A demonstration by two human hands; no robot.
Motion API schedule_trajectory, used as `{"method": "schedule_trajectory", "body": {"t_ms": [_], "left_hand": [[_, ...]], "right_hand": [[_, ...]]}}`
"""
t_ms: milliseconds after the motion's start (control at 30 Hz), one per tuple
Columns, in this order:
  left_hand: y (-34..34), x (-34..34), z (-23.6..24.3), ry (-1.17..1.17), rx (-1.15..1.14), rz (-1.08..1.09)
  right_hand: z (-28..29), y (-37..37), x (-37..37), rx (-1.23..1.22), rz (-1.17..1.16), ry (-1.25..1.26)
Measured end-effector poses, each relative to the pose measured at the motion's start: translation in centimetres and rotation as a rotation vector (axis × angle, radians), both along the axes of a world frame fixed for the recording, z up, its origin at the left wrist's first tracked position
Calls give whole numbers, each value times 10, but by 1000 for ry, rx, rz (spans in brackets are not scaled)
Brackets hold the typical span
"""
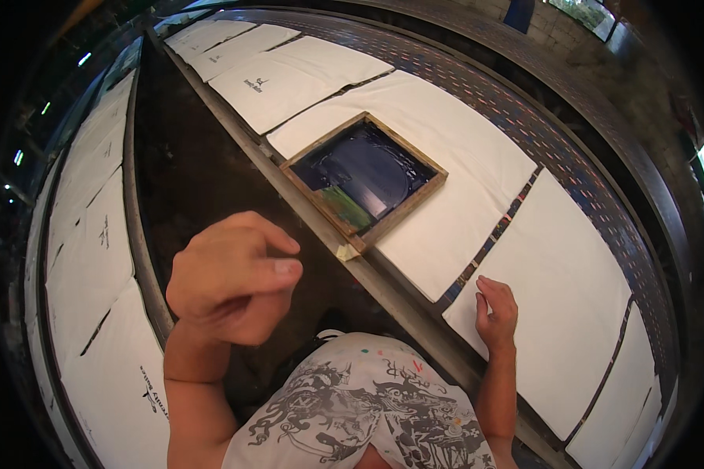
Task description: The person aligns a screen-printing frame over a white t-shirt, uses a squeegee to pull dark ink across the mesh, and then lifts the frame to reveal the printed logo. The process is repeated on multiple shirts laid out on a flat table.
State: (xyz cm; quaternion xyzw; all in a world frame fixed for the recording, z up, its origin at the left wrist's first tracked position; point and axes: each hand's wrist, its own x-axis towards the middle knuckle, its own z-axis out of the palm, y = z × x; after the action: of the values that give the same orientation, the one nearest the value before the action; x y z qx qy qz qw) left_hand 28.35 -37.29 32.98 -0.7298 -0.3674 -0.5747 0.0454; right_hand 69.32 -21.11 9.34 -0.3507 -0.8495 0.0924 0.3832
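Note:
My left hand [238, 277] is raised over the dark gap between two long tables, its fingers curled in and nothing visible in them. My right hand [498, 313] hovers at the near edge of a white cloth [555, 273], fingers loosely bent, thumb apart, holding nothing. Ahead of my hands, a wooden-framed printing screen [407, 209] lies on another white cloth [438, 234], its near corner at the table's edge rail. Dark blue ink [368, 168] coats the inside. A green, flat-looking piece [344, 207] rests in its near left corner; its kind is unclear.
Several white cloths with small dark prints [258, 84] lie farther along this table. Printed cloths [105, 227] also cover the table on my left. A metal rail [383, 293] edges the right table. Beyond the cloths runs a dark, colour-flecked surface [477, 94].

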Motion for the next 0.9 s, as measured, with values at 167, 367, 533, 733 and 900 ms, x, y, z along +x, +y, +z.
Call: {"method": "schedule_trajectory", "body": {"t_ms": [167, 367, 533, 733, 900], "left_hand": [[59, -58, -22, -123, -17, -112], [166, -141, -93, -253, -403, 173], [284, -226, -185, 255, -521, 246], [333, -272, -276, 246, -731, 113], [339, -281, -309, 153, -719, 33]], "right_hand": [[-4, 13, -17, -41, -54, -4], [-6, 13, -52, -88, -220, 2], [-8, -3, -111, -160, -360, 23], [-3, -20, -212, -260, -307, 46], [-7, -30, -257, -378, -387, 68]]}}
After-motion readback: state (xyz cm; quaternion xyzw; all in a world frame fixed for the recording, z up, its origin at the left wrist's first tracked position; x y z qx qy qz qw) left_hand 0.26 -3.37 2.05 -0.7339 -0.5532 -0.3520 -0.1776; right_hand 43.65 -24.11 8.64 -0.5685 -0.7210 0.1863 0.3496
